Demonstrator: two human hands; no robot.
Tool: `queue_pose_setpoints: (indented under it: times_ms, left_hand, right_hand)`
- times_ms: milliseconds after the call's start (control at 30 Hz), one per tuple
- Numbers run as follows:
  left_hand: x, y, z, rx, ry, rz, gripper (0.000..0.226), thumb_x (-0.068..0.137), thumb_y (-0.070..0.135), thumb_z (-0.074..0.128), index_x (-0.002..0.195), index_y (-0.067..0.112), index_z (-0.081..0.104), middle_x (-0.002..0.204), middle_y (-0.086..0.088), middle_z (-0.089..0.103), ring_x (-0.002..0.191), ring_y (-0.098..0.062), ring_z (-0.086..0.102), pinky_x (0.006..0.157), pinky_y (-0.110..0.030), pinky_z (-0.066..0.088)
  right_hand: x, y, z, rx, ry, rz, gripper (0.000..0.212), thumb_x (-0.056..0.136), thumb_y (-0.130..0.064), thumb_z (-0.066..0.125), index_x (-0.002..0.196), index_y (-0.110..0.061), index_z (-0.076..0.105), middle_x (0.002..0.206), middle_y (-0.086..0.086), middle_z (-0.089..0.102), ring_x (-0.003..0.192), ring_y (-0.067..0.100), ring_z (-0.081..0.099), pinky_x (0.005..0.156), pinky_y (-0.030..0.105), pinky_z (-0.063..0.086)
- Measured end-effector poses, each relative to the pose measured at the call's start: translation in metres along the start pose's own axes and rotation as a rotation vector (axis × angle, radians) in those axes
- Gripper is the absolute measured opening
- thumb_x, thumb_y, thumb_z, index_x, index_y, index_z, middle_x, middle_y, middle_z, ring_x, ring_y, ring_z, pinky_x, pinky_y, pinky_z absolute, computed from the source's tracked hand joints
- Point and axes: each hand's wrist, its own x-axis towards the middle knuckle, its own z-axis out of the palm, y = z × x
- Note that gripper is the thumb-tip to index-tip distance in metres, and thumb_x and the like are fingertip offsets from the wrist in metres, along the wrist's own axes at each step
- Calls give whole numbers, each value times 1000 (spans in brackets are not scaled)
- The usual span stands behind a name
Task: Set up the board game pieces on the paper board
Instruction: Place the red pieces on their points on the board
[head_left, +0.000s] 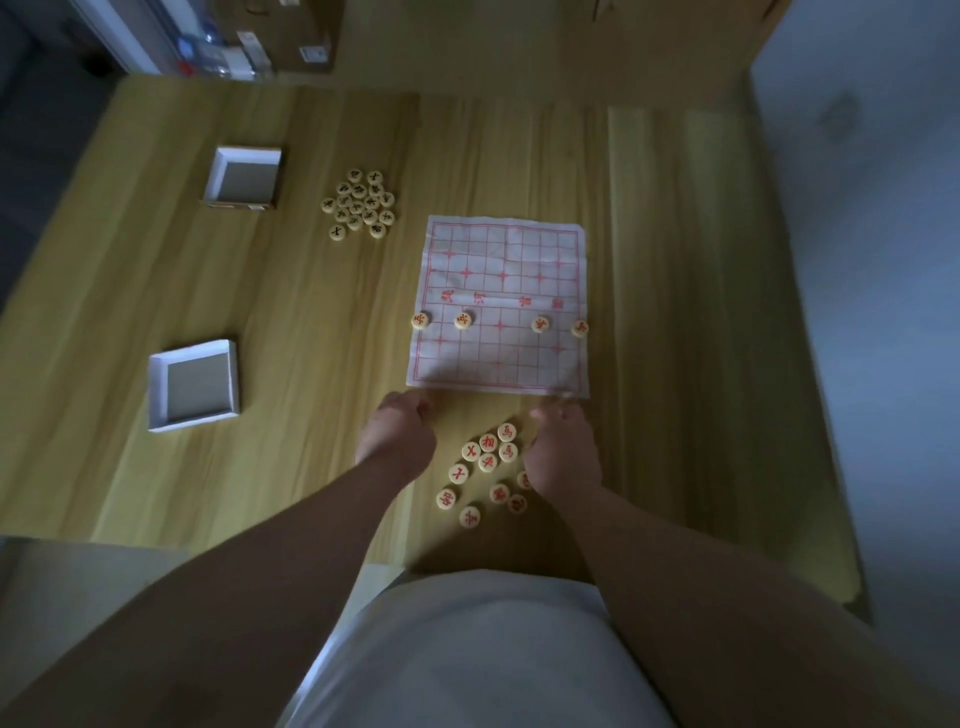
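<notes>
The paper board (501, 270), white with a red grid, lies flat on the wooden table. Four red-lettered round pieces stand in one row on it: one at the left edge (420, 320), one beside it (464, 320), one toward the right (541, 324) and one at the right edge (580, 328). My left hand (397, 436) has its fingers curled at the board's near left corner. At the near right corner my right hand (563, 452) also pinches the paper's edge. Between my hands lies a loose pile of red pieces (488, 460).
A cluster of black-lettered pieces (359, 203) sits beyond the board to the left. Two shallow white box halves lie on the left, one far (242, 179) and one near (193, 383). The table's right edge (795, 364) drops to a grey floor.
</notes>
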Motion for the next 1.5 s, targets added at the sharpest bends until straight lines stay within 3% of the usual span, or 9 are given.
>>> queue_pose_setpoints:
  times_ms: [200,300,367,467,600,833,1133,1233,1500]
  left_hand:
    - [-30,-1,5,8,-106,-107,28,88,13,46,112,23,56,99,0,59,79,-17,55,58,-27,40]
    - [-39,2,9,69,-177,-167,30,84,19,51,115,18,49,94,-5,61,78,-23,61,60,-31,52]
    - [-44,5,12,60,-245,-187,47,78,31,60,120,16,44,97,-9,62,81,-28,66,68,-39,60]
    - [-49,8,18,164,-324,-121,87,66,47,78,136,16,36,122,-12,54,102,-31,62,81,-43,58]
    - [-54,9,28,272,-359,0,110,59,46,91,143,14,28,137,-14,40,118,-32,54,94,-39,53]
    - [-49,6,29,153,-280,40,103,62,43,90,141,13,31,129,-14,46,116,-33,55,92,-40,51]
    - [-41,-5,24,-26,-178,34,41,81,31,78,114,22,55,104,0,62,87,-16,62,75,-37,58]
    - [-39,-12,18,-54,-137,-35,19,90,16,59,109,20,59,96,-3,66,81,-19,64,71,-42,59]
    - [-45,-23,10,-11,-79,-124,19,92,14,49,101,24,63,98,-2,63,81,-20,61,67,-30,53]
  right_hand:
    - [-20,2,5,155,-40,177,48,93,-6,57,139,-16,51,138,9,45,118,26,54,100,36,45]
    - [-27,4,6,214,-46,216,42,93,-5,56,133,-15,55,133,9,49,104,20,53,90,29,43]
    - [-30,5,6,268,-30,253,39,92,-6,57,130,-16,59,130,9,54,104,22,56,88,30,46]
    - [-33,7,7,319,-23,289,40,94,-4,55,132,-16,58,130,10,58,116,26,57,92,32,46]
    - [-36,12,7,372,-35,312,50,93,-1,56,140,-17,53,136,8,59,125,26,55,95,29,43]
    - [-33,16,11,524,-48,386,49,94,3,50,138,-19,53,131,9,59,116,25,56,81,26,44]
    - [-26,17,7,583,-99,352,56,88,8,56,135,-22,55,129,7,60,114,25,60,98,38,54]
    - [-26,21,2,513,-47,347,45,93,3,54,132,-20,58,127,4,60,118,24,58,93,27,48]
    - [-28,26,-2,322,-34,297,28,93,-3,53,117,-14,61,122,9,62,113,26,58,84,28,44]
